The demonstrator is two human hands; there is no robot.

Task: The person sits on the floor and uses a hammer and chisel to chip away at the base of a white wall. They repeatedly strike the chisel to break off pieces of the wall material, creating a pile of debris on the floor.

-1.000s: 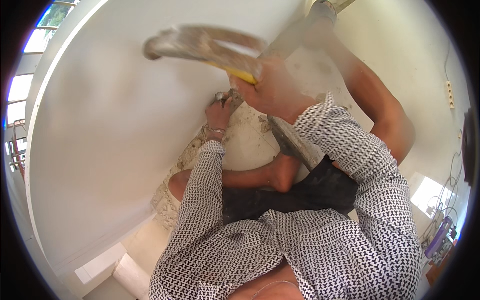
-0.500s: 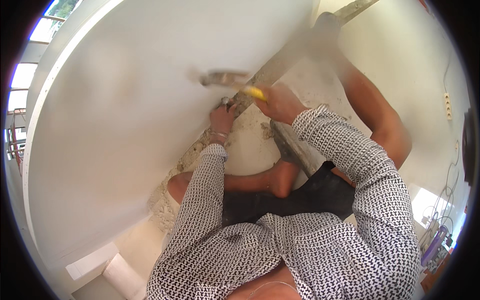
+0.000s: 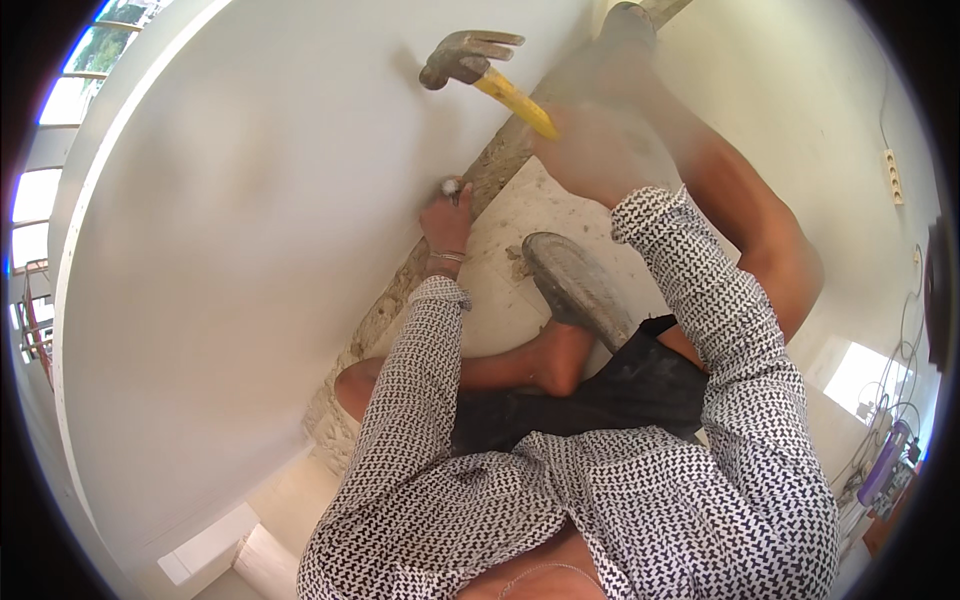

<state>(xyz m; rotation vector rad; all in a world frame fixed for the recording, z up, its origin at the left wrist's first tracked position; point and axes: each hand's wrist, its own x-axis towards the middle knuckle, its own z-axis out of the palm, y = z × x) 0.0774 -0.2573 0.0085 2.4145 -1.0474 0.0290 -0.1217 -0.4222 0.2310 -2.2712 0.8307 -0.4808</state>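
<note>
Hammer head (image 3: 466, 59) beyond right-hand fingers (image 3: 560, 155)

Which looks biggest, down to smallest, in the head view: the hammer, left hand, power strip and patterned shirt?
1. Patterned shirt
2. Hammer
3. Left hand
4. Power strip
That's how they look; the shirt seems nearest the camera, so real sizes may differ.

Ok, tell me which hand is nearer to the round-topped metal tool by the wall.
Left. The left hand grips the metal tool, its round top poking out. The right hand is apart from it, off to the right, holding the hammer.
</note>
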